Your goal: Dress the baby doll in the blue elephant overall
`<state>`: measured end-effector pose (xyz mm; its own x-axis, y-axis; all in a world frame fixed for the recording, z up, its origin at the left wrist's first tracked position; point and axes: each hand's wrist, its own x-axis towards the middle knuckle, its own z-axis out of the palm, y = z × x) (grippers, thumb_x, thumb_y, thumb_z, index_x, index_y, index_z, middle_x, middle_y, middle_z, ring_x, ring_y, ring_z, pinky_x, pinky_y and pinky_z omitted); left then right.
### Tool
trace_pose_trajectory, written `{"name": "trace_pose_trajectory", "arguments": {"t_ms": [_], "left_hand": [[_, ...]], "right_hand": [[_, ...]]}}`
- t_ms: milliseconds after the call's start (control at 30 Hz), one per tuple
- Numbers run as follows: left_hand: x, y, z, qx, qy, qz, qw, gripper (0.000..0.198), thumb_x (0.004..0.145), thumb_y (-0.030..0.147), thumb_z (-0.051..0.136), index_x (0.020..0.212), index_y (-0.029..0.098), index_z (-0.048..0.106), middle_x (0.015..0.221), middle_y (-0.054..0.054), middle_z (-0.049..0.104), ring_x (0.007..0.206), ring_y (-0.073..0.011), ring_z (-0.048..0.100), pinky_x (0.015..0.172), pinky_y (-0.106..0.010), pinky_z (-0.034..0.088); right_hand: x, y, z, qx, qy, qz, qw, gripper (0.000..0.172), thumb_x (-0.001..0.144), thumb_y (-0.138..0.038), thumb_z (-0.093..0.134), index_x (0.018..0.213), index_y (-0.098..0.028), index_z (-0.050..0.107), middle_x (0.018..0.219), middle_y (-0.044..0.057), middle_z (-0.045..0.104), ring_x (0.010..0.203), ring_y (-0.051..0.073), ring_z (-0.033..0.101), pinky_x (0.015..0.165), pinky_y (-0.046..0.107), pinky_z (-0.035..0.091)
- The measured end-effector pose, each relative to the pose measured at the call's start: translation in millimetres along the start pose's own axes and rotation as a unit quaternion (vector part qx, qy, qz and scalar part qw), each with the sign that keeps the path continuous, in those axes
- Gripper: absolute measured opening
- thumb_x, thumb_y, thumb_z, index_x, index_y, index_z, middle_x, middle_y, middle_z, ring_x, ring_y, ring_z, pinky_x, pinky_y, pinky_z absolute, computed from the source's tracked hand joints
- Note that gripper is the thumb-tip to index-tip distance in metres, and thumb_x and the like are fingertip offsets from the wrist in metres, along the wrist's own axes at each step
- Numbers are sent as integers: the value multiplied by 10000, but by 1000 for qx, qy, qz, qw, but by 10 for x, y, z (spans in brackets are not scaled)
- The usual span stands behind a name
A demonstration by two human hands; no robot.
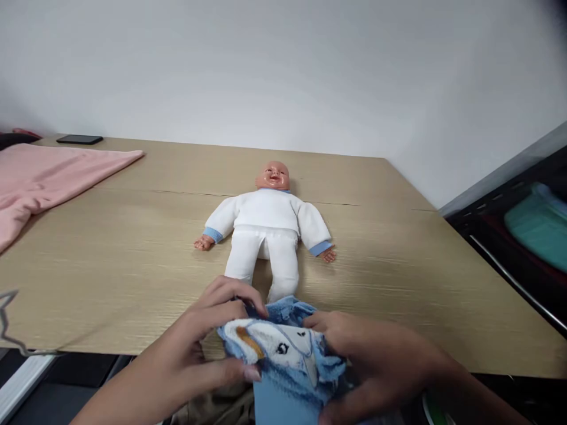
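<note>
A blue fuzzy cloth garment [290, 360] with a white cartoon face is bunched up at the table's near edge. My left hand [221, 330] pinches its left side, the thumb in front and the fingers over the top rim. At the opposite side, my right hand [358, 354] grips the bunched cloth, with some fingertips hidden in the folds. Just beyond lies a baby doll [268, 215] on its back, head away from me. It wears a white top with blue cuffs, and white cloth covers its legs. The garment and my left hand hide its feet.
The wooden table [385, 283] backs onto a white wall. A pink cloth [57, 177] is spread at the left, with a dark phone [80, 139] behind it. A bent wire shape [9, 324] shows at the lower left. Teal fabric [540, 224] sits in a black rack at right.
</note>
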<state>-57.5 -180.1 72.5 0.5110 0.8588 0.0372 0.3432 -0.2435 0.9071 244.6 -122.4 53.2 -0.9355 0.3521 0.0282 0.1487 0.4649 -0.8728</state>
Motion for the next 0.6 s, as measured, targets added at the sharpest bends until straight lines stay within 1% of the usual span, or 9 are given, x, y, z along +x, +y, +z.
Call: {"name": "trace_pose_trajectory", "arguments": {"t_ms": [67,100,200,267,367,433,500,533,600], "left_hand": [[76,-21,-54,11,20,19,1000,168,954,387,888,1018,284,772,1290,-6,684,1226,-200,635,1095,-270,516],[112,-30,-81,18,29,32,999,189,925,382,917,996,279,776,1254,-7,692,1202,-202,643,1081,-272,523],[185,-62,-159,-27,62,28,997,370,804,434,1007,1076,288,803,1182,-14,741,1112,-229,690,971,-294,589],[205,-105,-200,-107,60,-24,992,603,772,523,1012,1290,317,783,1207,-24,784,1065,-249,731,917,-328,634],[246,-203,-251,-208,-12,-84,974,770,896,614,888,1563,327,632,1343,-64,787,1122,-272,761,975,-397,657],[305,-268,-283,-209,-49,-84,973,654,1015,595,762,1582,303,616,1395,-81,768,1229,-282,733,1086,-430,616],[386,-317,-311,-167,-50,-84,981,507,1078,573,671,1493,282,693,1340,-73,785,1240,-276,715,1116,-423,590],[430,-333,-319,-150,-53,-81,984,485,1066,585,681,1431,270,735,1288,-67,798,1200,-274,721,1084,-406,600],[518,-348,-323,-148,-88,-58,983,547,938,655,810,1289,236,806,1190,-66,809,1075,-273,740,958,-358,630]], "right_hand": [[84,53,-65,28,-8,-17,999,452,878,-603,881,811,-189,712,931,17,676,869,170,631,797,261,527],[121,67,-92,70,-12,-6,997,472,888,-600,878,787,-184,679,872,-1,642,811,148,602,748,244,508],[181,87,-166,184,20,69,980,556,950,-672,784,746,-188,601,726,-46,510,647,100,458,604,213,444],[169,99,-217,198,56,138,969,607,1007,-778,624,871,-189,686,823,-6,605,734,135,539,722,254,544],[148,102,-291,191,89,227,951,782,1042,-869,392,1161,-192,765,1162,105,739,1087,248,674,1028,402,597],[183,81,-331,220,83,213,948,767,1050,-848,407,1155,-191,787,1114,113,762,1105,268,700,1009,401,620],[255,50,-357,264,36,145,953,598,996,-748,664,1132,-182,802,1006,83,768,1041,256,725,968,361,631],[293,37,-365,279,14,106,954,532,927,-668,811,1130,-176,810,977,63,766,1003,241,730,954,335,627],[344,30,-380,293,8,66,954,540,763,-512,1007,1136,-167,823,966,29,769,920,198,722,900,274,613]]}}
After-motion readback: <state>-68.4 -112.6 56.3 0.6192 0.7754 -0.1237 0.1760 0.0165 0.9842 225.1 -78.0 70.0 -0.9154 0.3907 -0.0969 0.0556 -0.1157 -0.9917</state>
